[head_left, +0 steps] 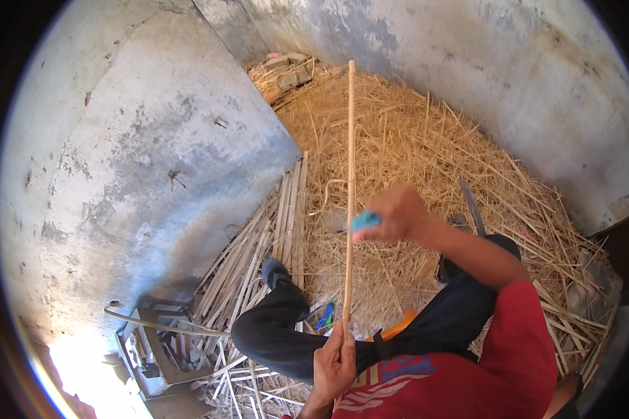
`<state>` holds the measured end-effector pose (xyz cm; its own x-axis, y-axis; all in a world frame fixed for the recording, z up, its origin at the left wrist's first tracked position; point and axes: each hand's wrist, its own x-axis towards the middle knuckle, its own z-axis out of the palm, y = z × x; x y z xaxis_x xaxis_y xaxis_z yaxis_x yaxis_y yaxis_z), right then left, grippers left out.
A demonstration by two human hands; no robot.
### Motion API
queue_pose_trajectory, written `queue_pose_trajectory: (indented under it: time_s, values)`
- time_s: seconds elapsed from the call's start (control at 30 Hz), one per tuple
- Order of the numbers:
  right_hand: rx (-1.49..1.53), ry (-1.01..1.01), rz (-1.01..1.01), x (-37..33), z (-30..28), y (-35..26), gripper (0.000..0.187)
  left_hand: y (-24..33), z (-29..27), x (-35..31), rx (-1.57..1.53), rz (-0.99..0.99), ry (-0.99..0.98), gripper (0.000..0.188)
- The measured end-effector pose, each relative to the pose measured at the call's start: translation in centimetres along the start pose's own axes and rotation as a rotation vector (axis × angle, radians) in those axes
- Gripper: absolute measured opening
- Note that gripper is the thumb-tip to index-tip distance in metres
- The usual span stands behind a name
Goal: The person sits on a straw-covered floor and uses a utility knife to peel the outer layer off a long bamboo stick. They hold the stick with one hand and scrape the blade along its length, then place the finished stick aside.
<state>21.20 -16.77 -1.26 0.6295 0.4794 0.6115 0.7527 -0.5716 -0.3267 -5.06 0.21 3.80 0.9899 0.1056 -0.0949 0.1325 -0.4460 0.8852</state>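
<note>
Pale wood makes up the long, slender stick [351, 140], standing nearly upright through the middle of the frame. At lower centre the left hand [334, 366] grasps its lower part, fingers wrapped around it. Right of centre, the right hand [395, 213] is closed around a turquoise handle [365, 221] just beside the stick; whether the tool's edge touches the wood cannot be told. A thin curled shaving [335, 183] hangs at the stick's left side, above the handle.

Bent legs in dark trousers [269, 342] spread across the lower part of the frame, covering some of the floor. Between them lie a curved orange object [398, 323] and a small blue one [324, 316]. Right of centre, a long dark blade [472, 208] lies beyond the right forearm. Split strips [286, 209] are heaped left of centre, and a wooden frame [150, 363] sits at lower left.

Straw-coloured shavings [412, 133] blanket the floor, reaching bricks [293, 78] at upper centre. Stained, grey-white walls [154, 140] enclose the space, and bright light fills the lower-left corner.
</note>
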Motion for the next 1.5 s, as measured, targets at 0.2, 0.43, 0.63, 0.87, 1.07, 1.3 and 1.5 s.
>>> queue_pose_trajectory:
  time_s: [0.2, 0.43, 0.63, 0.87, 1.07, 1.3, 1.5]
  values:
    - [-0.228, 0.14, 0.026, 1.1, -1.6, 9.8, 0.071, -1.4, 0.1, -2.9, -0.068, -0.088, -0.152, 0.042]
    - [-0.24, 0.084, 0.751, 0.4, -5.4, 17.5, 0.081, -4.0, -1.2, -7.9, -0.068, -0.173, -0.262, 0.039]
    - [-0.238, -0.079, 1.032, -2.7, -8.4, 21.5, 0.09, -7.0, -1.7, -7.4, 0.066, 0.069, -0.172, 0.042]
    - [0.037, -0.297, 0.612, 0.2, -2.1, 7.1, 0.069, -4.5, -2.9, 6.6, -0.403, 0.156, 0.386, 0.044]
    - [0.252, -0.401, 0.335, 0.5, -2.8, -1.8, 0.069, 0.0, -3.4, 19.0, -0.664, 0.439, 0.54, 0.038]
    - [0.326, -0.428, 0.299, -0.2, -3.8, -4.0, 0.055, 0.8, -1.4, 22.2, -0.823, 0.467, 0.645, 0.023]
    - [0.333, -0.411, 0.385, -1.6, -1.3, -1.9, 0.033, 0.4, 1.1, 21.2, -1.038, 0.436, 0.471, 0.025]
